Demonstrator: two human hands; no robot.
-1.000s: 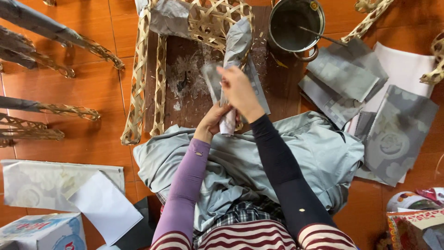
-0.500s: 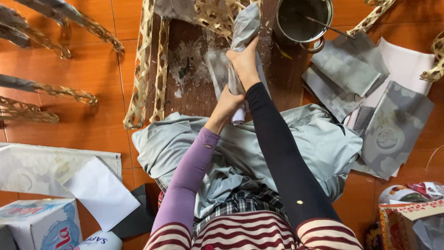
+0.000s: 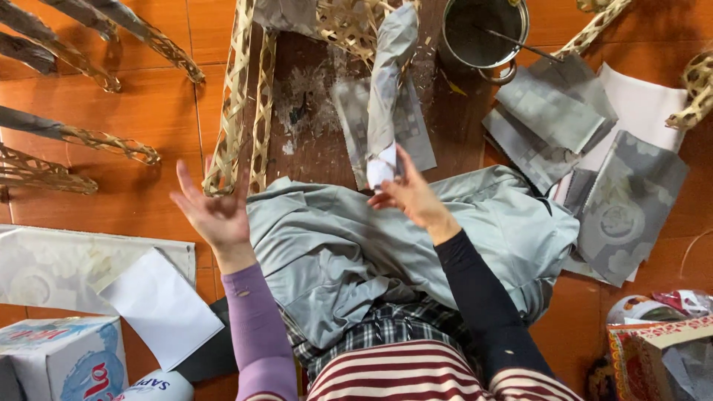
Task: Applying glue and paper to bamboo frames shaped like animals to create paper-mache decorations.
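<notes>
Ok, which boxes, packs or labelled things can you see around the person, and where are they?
Cardboard box: bottom left corner, white and light blue with red lettering.
Rounded white pack: bottom edge beside that box, blue lettering, mostly cut off.
Open carton: bottom right corner, red and yellow patterned rim, grey paper inside.
Tape-like roll: just above the carton, white with coloured print.
</notes>
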